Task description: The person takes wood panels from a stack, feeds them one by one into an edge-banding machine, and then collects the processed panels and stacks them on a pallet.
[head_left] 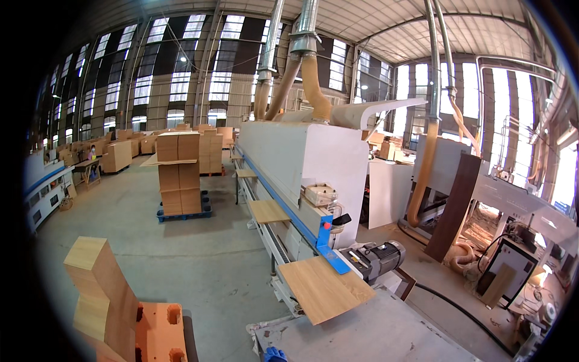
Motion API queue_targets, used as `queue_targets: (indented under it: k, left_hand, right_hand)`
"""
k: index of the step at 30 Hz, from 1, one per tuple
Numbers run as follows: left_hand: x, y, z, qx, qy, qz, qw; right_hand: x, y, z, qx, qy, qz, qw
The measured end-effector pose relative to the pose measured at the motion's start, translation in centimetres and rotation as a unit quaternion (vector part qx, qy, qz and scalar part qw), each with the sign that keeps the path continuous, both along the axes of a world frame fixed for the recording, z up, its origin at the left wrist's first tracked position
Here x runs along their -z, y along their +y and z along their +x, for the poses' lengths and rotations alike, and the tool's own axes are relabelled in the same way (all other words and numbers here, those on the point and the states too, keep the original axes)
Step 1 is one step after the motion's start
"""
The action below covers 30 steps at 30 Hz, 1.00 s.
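Observation:
At the lower edge of the head view, a small part of my left hand (275,355) shows in a blue glove, by the left edge of a grey metal table (368,335). Most of that hand is cut off, so I cannot tell what its fingers do. My right hand is out of view. Ahead of the glove and apart from it, a light wood-grain panel (325,291) lies at the near end of a long white machine (335,163). Its far right edge meets a blue guard (332,250). Another wood panel (269,211) sits farther back along the machine's rail.
On the left, a stack of wood panels (99,283) stands on an orange pallet (160,332). Farther off, stacked brown boards (179,181) rest on a blue pallet (205,208). An electric motor (383,258) juts out on the right, with a black cable (458,311) beyond the table.

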<state>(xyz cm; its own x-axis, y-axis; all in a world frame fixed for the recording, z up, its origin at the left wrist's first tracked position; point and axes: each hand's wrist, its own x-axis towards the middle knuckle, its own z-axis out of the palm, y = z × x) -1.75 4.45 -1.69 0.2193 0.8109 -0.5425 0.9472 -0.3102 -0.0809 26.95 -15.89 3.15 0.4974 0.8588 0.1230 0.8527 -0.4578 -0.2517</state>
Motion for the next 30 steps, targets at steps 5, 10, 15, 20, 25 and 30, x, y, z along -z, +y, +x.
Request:
queue_targets:
  k: [5, 10, 15, 20, 25, 30]
  left_hand:
    - [-3.3, -0.9, 1.0, -0.016, -0.018, 0.031, 0.999]
    - [-3.7, -1.1, 1.1, -0.037, -0.015, 0.064, 0.997]
    - [-2.7, -1.0, 0.9, -0.066, -0.040, 0.074, 0.994]
    - [-1.2, -1.2, 0.3, -0.060, -0.038, 0.077, 0.994]
    - [-1.0, -1.4, 0.5, -0.144, -0.016, 0.108, 0.984]
    - [-6.4, -1.0, 1.4, -0.137, -0.064, 0.049, 0.987]
  right_hand:
    - [0.7, 0.1, 0.4, 0.001, -0.025, 0.042, 0.999]
    - [0.8, 0.1, 0.5, -0.012, -0.025, 0.057, 0.998]
    - [0.4, -0.1, 0.5, -0.014, -0.007, 0.070, 0.997]
    - [0.6, -0.7, 0.5, -0.015, -0.002, 0.065, 0.998]
    - [0.3, 2.4, 1.5, -0.035, -0.011, 0.056, 0.998]
    - [0.8, 3.8, 2.6, 0.010, 0.078, 0.068, 0.995]
